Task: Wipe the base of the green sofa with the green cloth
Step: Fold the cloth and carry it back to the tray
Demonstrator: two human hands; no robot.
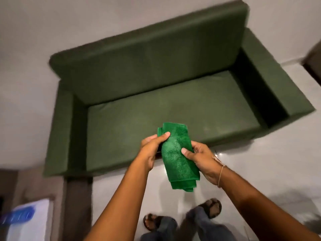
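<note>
A dark green two-seat sofa (173,94) stands against the pale wall, its seat bare and its front base close in front of me. A bright green folded cloth (177,153) hangs in the air above the sofa's front edge. My left hand (152,145) grips its upper left side with the thumb on top. My right hand (199,157) pinches its right side lower down. Both hands hold the cloth clear of the sofa.
Pale glossy floor tiles (260,162) lie in front of the sofa. My feet in sandals (210,207) stand below. A brown cabinet edge (78,197) and a white and blue object (22,216) are at the lower left. Another dark furniture corner (314,61) is at the right.
</note>
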